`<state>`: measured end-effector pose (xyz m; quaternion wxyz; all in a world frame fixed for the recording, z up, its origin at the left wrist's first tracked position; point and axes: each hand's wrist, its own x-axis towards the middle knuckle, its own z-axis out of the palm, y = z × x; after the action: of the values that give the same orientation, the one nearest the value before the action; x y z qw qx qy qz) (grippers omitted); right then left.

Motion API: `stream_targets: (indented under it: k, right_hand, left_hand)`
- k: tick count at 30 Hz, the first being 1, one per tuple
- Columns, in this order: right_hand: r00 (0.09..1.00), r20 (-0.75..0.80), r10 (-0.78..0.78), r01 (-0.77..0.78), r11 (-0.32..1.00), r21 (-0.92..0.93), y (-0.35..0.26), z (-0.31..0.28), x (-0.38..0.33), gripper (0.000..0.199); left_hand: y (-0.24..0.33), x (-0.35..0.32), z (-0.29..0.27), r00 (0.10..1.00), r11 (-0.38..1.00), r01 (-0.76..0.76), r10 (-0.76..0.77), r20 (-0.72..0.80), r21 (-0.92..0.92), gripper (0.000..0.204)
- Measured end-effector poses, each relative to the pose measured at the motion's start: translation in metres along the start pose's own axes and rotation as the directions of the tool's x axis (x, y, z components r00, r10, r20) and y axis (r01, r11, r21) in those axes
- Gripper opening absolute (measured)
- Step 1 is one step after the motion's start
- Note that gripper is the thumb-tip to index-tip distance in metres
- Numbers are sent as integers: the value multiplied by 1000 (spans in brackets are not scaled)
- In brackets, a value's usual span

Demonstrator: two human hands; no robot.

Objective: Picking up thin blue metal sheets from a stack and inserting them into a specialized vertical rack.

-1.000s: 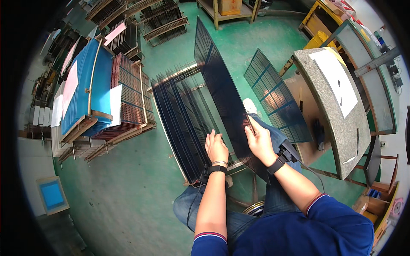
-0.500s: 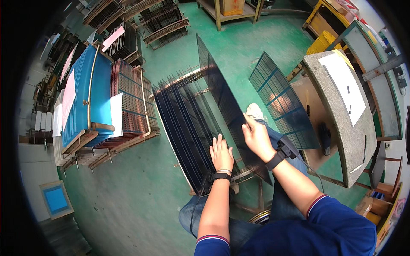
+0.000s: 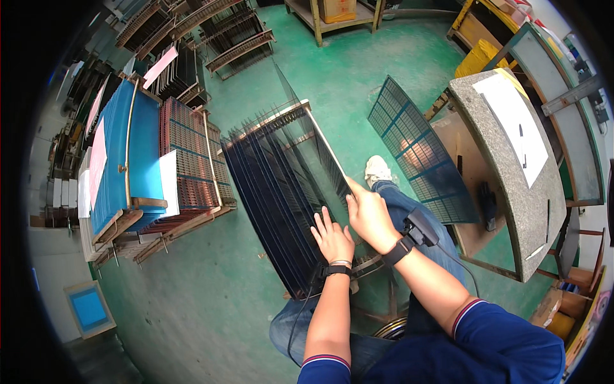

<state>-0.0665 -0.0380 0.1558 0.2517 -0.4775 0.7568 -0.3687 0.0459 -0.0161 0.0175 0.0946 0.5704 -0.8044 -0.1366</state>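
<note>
A rack (image 3: 275,211) of several thin dark panels standing on edge sits on the green floor in front of my knees. My right hand (image 3: 369,217) grips the near edge of one dark panel (image 3: 313,153), which leans against the stack at the right side. My left hand (image 3: 332,238) lies flat with fingers spread on that panel's face, just left of the right hand. Both wrists wear black bands. My white shoe (image 3: 377,170) shows beyond the right hand.
A blue grid panel (image 3: 419,150) leans against a grey stone-topped table (image 3: 511,160) at right, with a white sheet on it. Left stand wooden racks (image 3: 192,166) holding blue and reddish panels. A small blue-framed screen (image 3: 89,308) lies lower left. More racks and a wooden bench stand beyond.
The panel in my hands has tipped from raised and tilted to lying against the stack in the rack. Both hands moved with it, lower and leftward.
</note>
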Motion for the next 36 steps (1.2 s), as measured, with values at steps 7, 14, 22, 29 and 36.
stream_targets:
  k: [7, 14, 22, 29, 36]
  right_hand:
    - [997, 68, 23, -15, 994, -113, 30, 43, -8, 44]
    - [988, 11, -154, 151, 943, -297, 73, 63, -16, 45]
    - [988, 101, -121, 135, 981, -139, 109, 1, -53, 43]
    - [968, 215, -132, 156, 983, -97, 100, -41, -91, 43]
    - [966, 231, -111, 71, 982, 178, 89, -66, -81, 38]
  left_hand:
    - [-9, -5, 7, 1000, 1000, 2, -2, -7, 16, 20]
    - [-3, -4, 3, 1000, 999, 14, -13, -5, 32, 20]
    - [-1, -2, 2, 995, 980, 33, -51, -89, -196, 13]
    - [2, -20, -39, 987, 927, -42, -20, -159, -373, 12]
    - [16, -68, -270, 957, 568, 26, -252, -144, -822, 5]
